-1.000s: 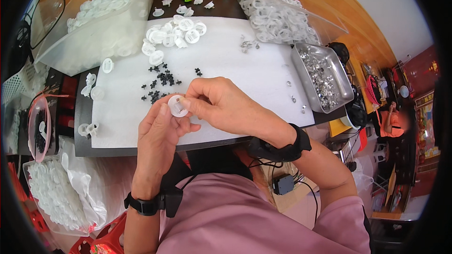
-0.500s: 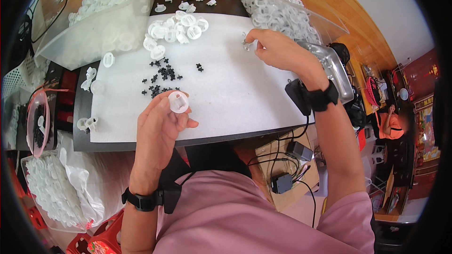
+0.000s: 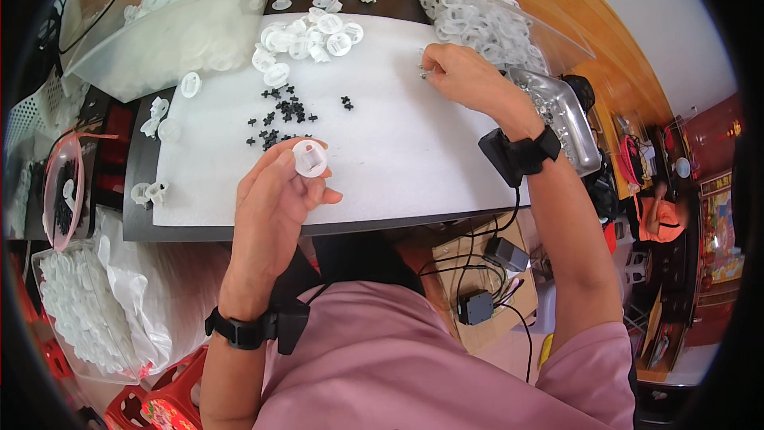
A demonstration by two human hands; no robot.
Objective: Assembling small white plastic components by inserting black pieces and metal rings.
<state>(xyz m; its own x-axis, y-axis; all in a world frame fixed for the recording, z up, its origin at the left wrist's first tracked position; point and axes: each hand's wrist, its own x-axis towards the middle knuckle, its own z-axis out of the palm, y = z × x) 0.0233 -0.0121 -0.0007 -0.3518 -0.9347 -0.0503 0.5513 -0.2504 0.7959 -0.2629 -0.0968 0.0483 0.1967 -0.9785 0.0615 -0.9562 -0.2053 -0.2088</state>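
Note:
Between the thumb and fingers of my left hand (image 3: 278,187) is a round white plastic part (image 3: 310,158) with a slot in its face, held just above the near side of the white mat (image 3: 382,151). Small black cross-shaped pieces (image 3: 290,110) lie scattered beyond that hand. My right hand (image 3: 465,76) reaches to the far right of the mat, thumb and fingertips pinched together over small shiny metal pieces (image 3: 423,72); whether one is gripped cannot be made out. A heap of similar white round parts (image 3: 306,38) rests on the far part of the mat.
A large clear bin (image 3: 171,56) of white parts stands at the far left, another bin (image 3: 477,20) of translucent rings at the far right. A metal tray (image 3: 585,139) holding small metal pieces sits beside my right wrist. Cables and black boxes (image 3: 476,307) lie below the table edge.
My right hand's fingers have closed in more over the small metal pieces. My left hand still holds the white part, a little farther right in the picture. The whole view has shifted slightly.

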